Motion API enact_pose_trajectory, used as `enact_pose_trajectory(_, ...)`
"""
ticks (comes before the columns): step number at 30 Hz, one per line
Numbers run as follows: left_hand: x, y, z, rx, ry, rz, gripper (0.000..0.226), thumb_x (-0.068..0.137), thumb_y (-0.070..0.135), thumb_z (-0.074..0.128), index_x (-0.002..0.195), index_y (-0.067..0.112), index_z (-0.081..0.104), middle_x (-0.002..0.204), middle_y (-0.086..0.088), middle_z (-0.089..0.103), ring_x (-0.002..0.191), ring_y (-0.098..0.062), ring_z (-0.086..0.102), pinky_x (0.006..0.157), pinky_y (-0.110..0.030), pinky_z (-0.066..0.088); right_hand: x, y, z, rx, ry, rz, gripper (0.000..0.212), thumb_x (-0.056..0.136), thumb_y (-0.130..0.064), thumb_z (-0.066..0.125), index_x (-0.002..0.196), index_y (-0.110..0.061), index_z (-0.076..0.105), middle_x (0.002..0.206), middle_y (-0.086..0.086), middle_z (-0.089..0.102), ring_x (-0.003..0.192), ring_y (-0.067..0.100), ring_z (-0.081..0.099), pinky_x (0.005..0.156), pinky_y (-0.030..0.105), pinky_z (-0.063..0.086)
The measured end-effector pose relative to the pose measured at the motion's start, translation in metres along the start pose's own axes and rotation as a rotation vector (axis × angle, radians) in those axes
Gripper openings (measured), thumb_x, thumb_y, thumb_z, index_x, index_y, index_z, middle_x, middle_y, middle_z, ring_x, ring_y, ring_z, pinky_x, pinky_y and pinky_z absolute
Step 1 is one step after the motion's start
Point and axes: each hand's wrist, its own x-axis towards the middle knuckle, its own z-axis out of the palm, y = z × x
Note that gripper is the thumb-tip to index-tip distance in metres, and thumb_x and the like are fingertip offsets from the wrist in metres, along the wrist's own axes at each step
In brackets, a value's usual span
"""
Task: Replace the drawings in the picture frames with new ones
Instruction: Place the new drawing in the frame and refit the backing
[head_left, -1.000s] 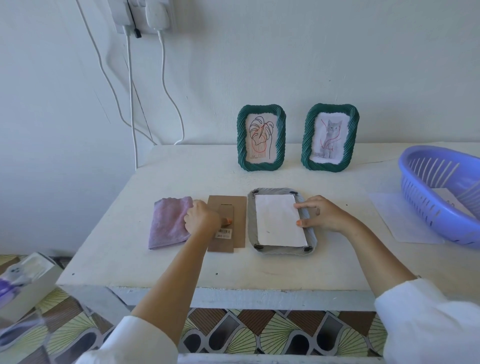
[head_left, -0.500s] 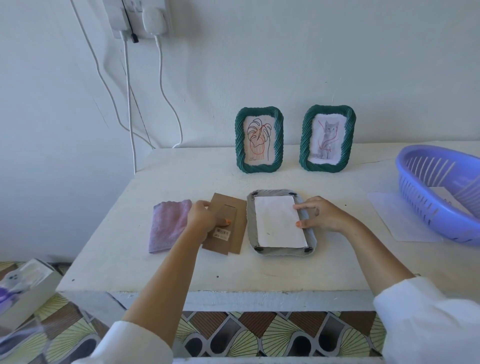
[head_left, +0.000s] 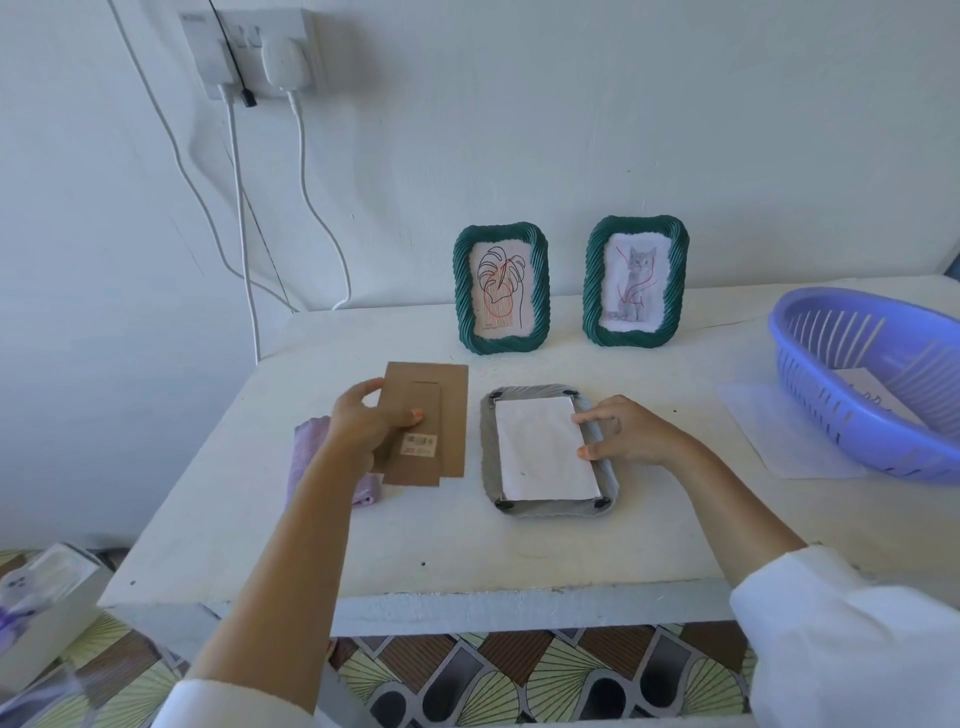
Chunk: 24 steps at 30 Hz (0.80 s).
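One brown backing board (head_left: 423, 423) is being held by the left hand (head_left: 358, 428), thumb on its face beside the barcode sticker, the other fingers (head_left: 363, 389) curled round its left edge; it is being kept tilted just above the bench (head_left: 415, 545). Just under that wrist, one lilac cloth (head_left: 311, 457) is lying, partly hidden.

To the right of those fingers, one frame (head_left: 545, 512) is lying face down, grey back showing, with four small black clips being counted at its corners. One white sheet (head_left: 543, 452) is resting inside it. The right hand (head_left: 628, 434) is being laid on the frame's right edge, fingers spread and loosely bent, fingertips touching the sheet's right side, nothing being gripped.

Beyond both hands, two green frames are being seen standing upright against the wall: one with a leaf drawing (head_left: 501, 290), one with a cat drawing (head_left: 636, 283). That is making three frames in all.

Far right of the right fingers, one purple basket (head_left: 831, 374) is sitting on one loose white paper (head_left: 779, 441), with one more sheet partly showing inside it. Two chargers are plugged in at the wall socket (head_left: 254, 47).
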Motion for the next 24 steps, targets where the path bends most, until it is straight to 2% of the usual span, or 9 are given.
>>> enact_pose_trajectory(4, -0.019, 0.012, 0.041, -0.045, -0.037, -0.006, 0.069, 0.069, 0.001, 0.078, 0.129, 0.018, 0.050, 0.109, -0.010, 0.062, 0.070, -0.019, 0.060, 0.044, -0.027, 0.047, -0.002, -0.003, -0.001, -0.028, -0.012, 0.015, 0.054, 0.077, -0.023, 0.073, 0.128, -0.020, 0.055, 0.134, 0.010, 0.036, 0.116, 0.021, 0.040, 0.105, 0.032, 0.031)
enact_pose_trajectory(6, -0.030, 0.006, 0.069, -0.057, -0.091, -0.047, 0.070, 0.070, -0.001, 0.077, 0.131, 0.015, 0.047, 0.117, -0.013, 0.061, 0.080, -0.024, 0.062, 0.048, -0.033, 0.051, -0.003, -0.005, -0.002, -0.029, -0.011, 0.023, 0.054, 0.077, -0.023, 0.073, 0.128, -0.019, 0.055, 0.132, 0.011, 0.037, 0.122, 0.025, 0.040, 0.105, 0.033, 0.032)
enact_pose_trajectory(9, -0.038, -0.008, 0.101, -0.012, -0.089, -0.058, 0.070, 0.070, 0.001, 0.077, 0.132, 0.013, 0.045, 0.123, -0.013, 0.059, 0.098, -0.031, 0.064, 0.077, -0.044, 0.056, -0.004, -0.007, -0.003, -0.044, -0.018, 0.000, 0.054, 0.077, -0.020, 0.074, 0.127, -0.015, 0.056, 0.116, 0.011, 0.042, 0.108, 0.022, 0.043, 0.094, 0.031, 0.037)
enact_pose_trajectory(11, -0.037, -0.016, 0.113, 0.040, -0.060, -0.017, 0.065, 0.071, 0.003, 0.077, 0.128, 0.010, 0.048, 0.121, -0.013, 0.061, 0.100, -0.030, 0.063, 0.084, -0.040, 0.055, -0.005, -0.008, -0.003, -0.058, -0.016, -0.026, 0.053, 0.076, -0.018, 0.074, 0.127, -0.016, 0.056, 0.102, 0.008, 0.040, 0.099, 0.019, 0.042, 0.083, 0.029, 0.036)
enact_pose_trajectory(14, -0.035, -0.022, 0.120, 0.118, -0.014, 0.031, 0.054, 0.072, 0.004, 0.075, 0.121, 0.010, 0.052, 0.116, -0.011, 0.063, 0.086, -0.021, 0.058, 0.069, -0.028, 0.049, -0.005, -0.008, -0.002, -0.044, 0.002, -0.024, 0.054, 0.076, -0.019, 0.074, 0.127, -0.015, 0.056, 0.102, 0.006, 0.040, 0.096, 0.017, 0.043, 0.079, 0.026, 0.034)
enact_pose_trajectory(18, -0.033, -0.023, 0.124, 0.270, 0.030, 0.134, 0.044, 0.074, 0.005, 0.073, 0.114, 0.009, 0.054, 0.111, -0.011, 0.062, 0.081, -0.018, 0.055, 0.054, -0.020, 0.043, -0.004, -0.007, -0.002, -0.030, 0.013, 0.000, 0.050, 0.079, -0.020, 0.071, 0.127, -0.014, 0.056, 0.117, 0.013, 0.046, 0.107, 0.024, 0.046, 0.092, 0.030, 0.037)
enact_pose_trajectory(19, -0.033, -0.023, 0.125, 0.336, 0.030, 0.166, 0.041, 0.075, 0.007, 0.072, 0.113, 0.010, 0.055, 0.111, -0.011, 0.062, 0.086, -0.020, 0.057, 0.058, -0.022, 0.046, -0.004, -0.008, -0.002, -0.021, 0.016, 0.004, 0.049, 0.080, -0.020, 0.070, 0.127, -0.015, 0.056, 0.117, 0.013, 0.046, 0.108, 0.025, 0.047, 0.094, 0.031, 0.037)
enact_pose_trajectory(22, -0.032, -0.025, 0.129, 0.538, 0.018, 0.248, 0.036, 0.078, 0.014, 0.067, 0.112, 0.009, 0.056, 0.112, -0.012, 0.061, 0.106, -0.029, 0.054, 0.088, -0.039, 0.049, -0.004, -0.008, -0.003, 0.001, 0.016, 0.011, 0.047, 0.081, -0.021, 0.069, 0.126, -0.014, 0.057, 0.110, 0.015, 0.047, 0.106, 0.029, 0.048, 0.096, 0.037, 0.038)
enact_pose_trajectory(24, -0.031, -0.025, 0.129, 0.655, 0.017, 0.275, 0.034, 0.080, 0.020, 0.065, 0.111, 0.008, 0.057, 0.112, -0.013, 0.060, 0.108, -0.030, 0.052, 0.091, -0.039, 0.046, -0.004, -0.009, -0.003, 0.008, 0.015, 0.006, 0.047, 0.080, -0.022, 0.070, 0.125, -0.014, 0.058, 0.107, 0.016, 0.047, 0.106, 0.031, 0.049, 0.097, 0.038, 0.038)
